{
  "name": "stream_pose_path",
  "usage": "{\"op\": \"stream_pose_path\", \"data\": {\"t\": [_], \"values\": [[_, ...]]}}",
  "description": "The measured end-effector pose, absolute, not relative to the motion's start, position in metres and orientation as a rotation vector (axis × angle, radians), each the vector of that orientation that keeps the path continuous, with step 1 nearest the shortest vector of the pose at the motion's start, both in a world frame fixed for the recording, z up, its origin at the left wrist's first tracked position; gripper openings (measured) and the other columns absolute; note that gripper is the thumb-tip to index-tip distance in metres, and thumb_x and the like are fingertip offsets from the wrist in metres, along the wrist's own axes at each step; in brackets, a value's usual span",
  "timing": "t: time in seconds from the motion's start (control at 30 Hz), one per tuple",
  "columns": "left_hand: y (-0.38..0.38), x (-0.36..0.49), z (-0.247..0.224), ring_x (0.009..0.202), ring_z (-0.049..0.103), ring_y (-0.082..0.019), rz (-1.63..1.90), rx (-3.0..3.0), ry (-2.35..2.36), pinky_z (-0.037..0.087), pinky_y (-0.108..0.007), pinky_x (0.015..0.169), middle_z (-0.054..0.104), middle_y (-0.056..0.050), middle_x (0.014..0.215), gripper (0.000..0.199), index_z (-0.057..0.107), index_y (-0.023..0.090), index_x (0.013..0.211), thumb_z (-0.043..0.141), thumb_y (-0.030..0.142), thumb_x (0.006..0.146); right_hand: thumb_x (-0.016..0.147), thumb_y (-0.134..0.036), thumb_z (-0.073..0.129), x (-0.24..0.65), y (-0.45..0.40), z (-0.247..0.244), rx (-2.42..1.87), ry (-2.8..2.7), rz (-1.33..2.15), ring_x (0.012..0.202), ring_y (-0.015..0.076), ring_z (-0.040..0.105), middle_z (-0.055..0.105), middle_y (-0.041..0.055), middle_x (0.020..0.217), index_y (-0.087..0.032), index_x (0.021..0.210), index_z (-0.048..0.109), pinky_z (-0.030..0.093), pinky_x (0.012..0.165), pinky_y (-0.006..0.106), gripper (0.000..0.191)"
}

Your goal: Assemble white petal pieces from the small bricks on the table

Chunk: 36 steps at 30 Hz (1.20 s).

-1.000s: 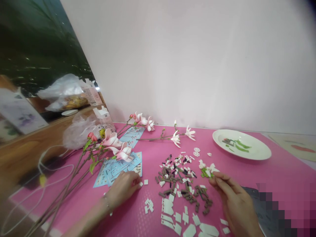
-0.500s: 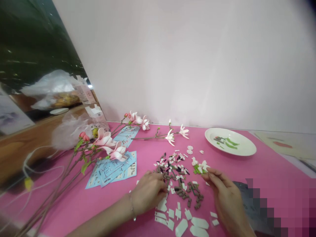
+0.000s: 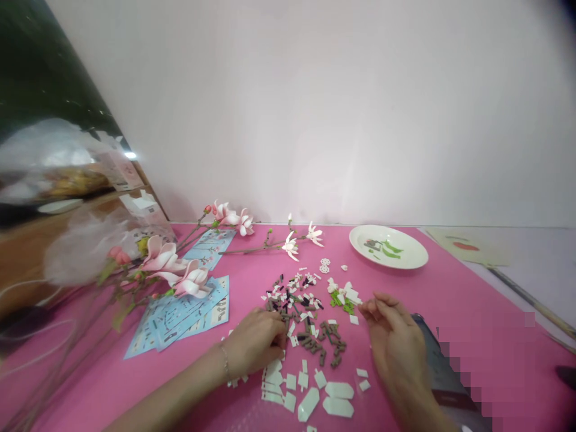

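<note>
My left hand [image 3: 258,339], with a bracelet at the wrist, rests at the left edge of a pile of small brown, black and white pieces [image 3: 294,300]. Its fingers are curled down, and what they pinch, if anything, is hidden. My right hand [image 3: 393,336] is to the right of the pile, palm turned inward, fingers bent with the tips close together; anything between them is too small to make out. Just left of its fingertips lie white and green pieces [image 3: 344,295]. Flat white pieces [image 3: 338,390] lie nearer me, below brown pieces [image 3: 315,343].
A white plate [image 3: 411,255] holds green pieces. Pink flower stems [image 3: 191,279] lie over blue printed sheets [image 3: 220,309] at left. A white-flowered stem [image 3: 252,249] lies near the wall. A dark flat device [image 3: 429,348] sits beside my right wrist.
The view has shifted right, so the table items appear further left. My right hand has drawn away from the white and green pieces. My left hand stays at the pile.
</note>
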<state>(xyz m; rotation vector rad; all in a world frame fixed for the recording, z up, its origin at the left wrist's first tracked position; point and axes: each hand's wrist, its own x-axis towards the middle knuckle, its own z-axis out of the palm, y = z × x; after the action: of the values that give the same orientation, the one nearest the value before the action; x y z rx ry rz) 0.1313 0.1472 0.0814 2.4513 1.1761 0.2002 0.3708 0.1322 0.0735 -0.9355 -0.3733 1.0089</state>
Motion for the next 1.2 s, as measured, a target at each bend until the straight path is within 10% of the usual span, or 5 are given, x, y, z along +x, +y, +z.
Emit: {"op": "stream_pose_path", "data": {"t": [0.53,1.2], "values": [[0.154,0.260,0.057,0.077,0.052,-0.021,0.410,3.056,0.906,0.036,-0.036,0.071,0.058,-0.005,0.078,0.009,0.056,0.015,0.082,0.049,0.016,0.089,0.059,-0.016,0.074,0.376,0.135,0.066,-0.866,-0.356,0.939,0.063,0.0094,0.056,0.057,-0.0039,0.062,-0.016,0.078,0.062,0.050,0.064,0.021,0.022],[0.157,0.213,0.079,0.098,0.055,-0.019,0.333,2.731,0.701,0.041,-0.030,0.089,0.064,-0.001,0.102,0.017,0.069,0.023,0.090,0.069,0.035,0.077,0.058,-0.017,0.073,0.375,0.134,0.074,-0.861,-0.338,0.892,0.061,0.0088,0.055,0.055,-0.0046,0.060,-0.016,0.074,0.063,0.051,0.066,0.023,0.019]]}}
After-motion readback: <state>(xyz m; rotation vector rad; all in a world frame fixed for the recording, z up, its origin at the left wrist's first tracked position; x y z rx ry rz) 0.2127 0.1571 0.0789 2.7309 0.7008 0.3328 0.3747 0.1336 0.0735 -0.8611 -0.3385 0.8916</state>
